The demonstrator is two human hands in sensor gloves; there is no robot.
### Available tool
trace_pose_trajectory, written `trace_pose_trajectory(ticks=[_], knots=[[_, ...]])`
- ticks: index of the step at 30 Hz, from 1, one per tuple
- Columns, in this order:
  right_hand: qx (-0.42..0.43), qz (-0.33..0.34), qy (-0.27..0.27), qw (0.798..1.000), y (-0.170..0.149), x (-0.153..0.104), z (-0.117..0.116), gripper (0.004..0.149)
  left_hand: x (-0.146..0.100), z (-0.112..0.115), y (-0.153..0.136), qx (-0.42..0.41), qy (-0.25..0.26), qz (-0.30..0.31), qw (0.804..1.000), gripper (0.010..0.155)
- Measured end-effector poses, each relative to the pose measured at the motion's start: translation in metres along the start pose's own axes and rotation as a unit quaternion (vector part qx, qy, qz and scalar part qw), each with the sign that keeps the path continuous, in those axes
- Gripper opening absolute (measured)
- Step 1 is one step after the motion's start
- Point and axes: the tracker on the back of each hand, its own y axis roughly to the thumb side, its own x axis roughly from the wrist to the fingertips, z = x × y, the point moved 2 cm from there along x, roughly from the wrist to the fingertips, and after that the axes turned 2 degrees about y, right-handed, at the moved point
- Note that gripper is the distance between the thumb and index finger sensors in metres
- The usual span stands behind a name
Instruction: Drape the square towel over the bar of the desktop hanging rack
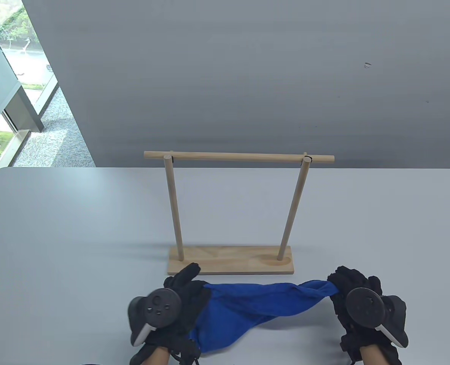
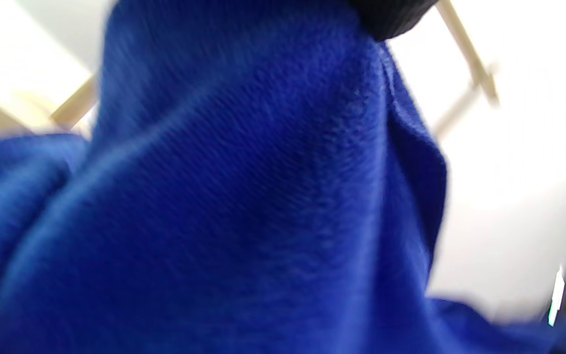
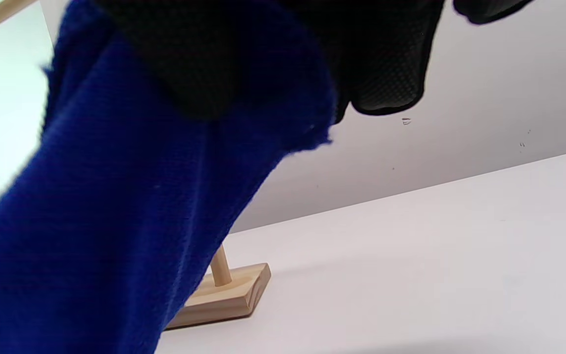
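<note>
Blue fleece square towel (image 1: 255,304) gripped by your left hand (image 1: 171,300) and right hand (image 1: 356,294), before the wooden rack's bare bar (image 1: 240,156); draping remains.

Both hands come in low from the near edge, backs up, well apart. The left hand (image 1: 179,294) grips one end of the towel (image 1: 255,306), one finger stretched forward. The right hand (image 1: 356,291) grips the other end, fingers (image 3: 386,73) curled over it.

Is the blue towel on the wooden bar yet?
No. The towel hangs stretched between left hand and right hand; the bar is bare.
</note>
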Motion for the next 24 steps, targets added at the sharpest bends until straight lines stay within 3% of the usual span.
trace_pose_trajectory(ticks=[2,5,6,8,10,12,15,18,21,22,24], knots=[[0.008,-0.004,0.021,1.0,-0.002,0.001,-0.004,0.038,-0.002,-0.017,-0.023,-0.093,0.019,-0.05,0.994,0.039],[0.012,-0.008,0.064,0.998,-0.004,0.003,-0.008,0.038,-0.005,-0.025,-0.045,-0.115,-0.026,-0.144,0.982,0.04],[0.013,-0.011,0.08,0.997,-0.004,0.003,-0.01,0.038,-0.004,-0.023,-0.047,-0.094,-0.04,-0.17,0.98,0.04],[0.008,-0.021,0.122,0.992,-0.007,0.003,-0.016,0.038,-0.004,-0.008,-0.052,0.025,-0.148,-0.242,0.959,0.042],[0.001,-0.028,0.143,0.989,-0.01,0.003,-0.021,0.039,-0.005,0.001,-0.05,0.135,-0.191,-0.259,0.937,0.055],[-0.001,-0.032,0.161,0.986,-0.012,0.004,-0.025,0.039,-0.004,-0.001,-0.042,0.187,-0.146,-0.249,0.939,0.057],[0.002,-0.032,0.165,0.986,-0.013,0.005,-0.027,0.039,-0.004,-0.005,-0.026,0.158,-0.073,-0.161,0.972,0.057],[-0.003,-0.02,0.161,0.987,-0.009,0.005,-0.027,0.038,-0.003,0.004,-0.018,0.179,-0.05,-0.109,0.976,0.055],[-0.012,-0.006,0.166,0.986,-0.003,0.004,-0.028,0.038,0.003,0.027,-0.015,0.262,-0.079,-0.092,0.957,0.056],[-0.013,-0.001,0.168,0.986,-0.001,0.003,-0.028,0.038,0.005,0.039,-0.016,0.297,-0.109,-0.094,0.944,0.057],[-0.016,0.005,0.168,0.986,0.002,0.002,-0.027,0.038,0.009,0.061,-0.017,0.334,-0.216,-0.093,0.912,0.052]])
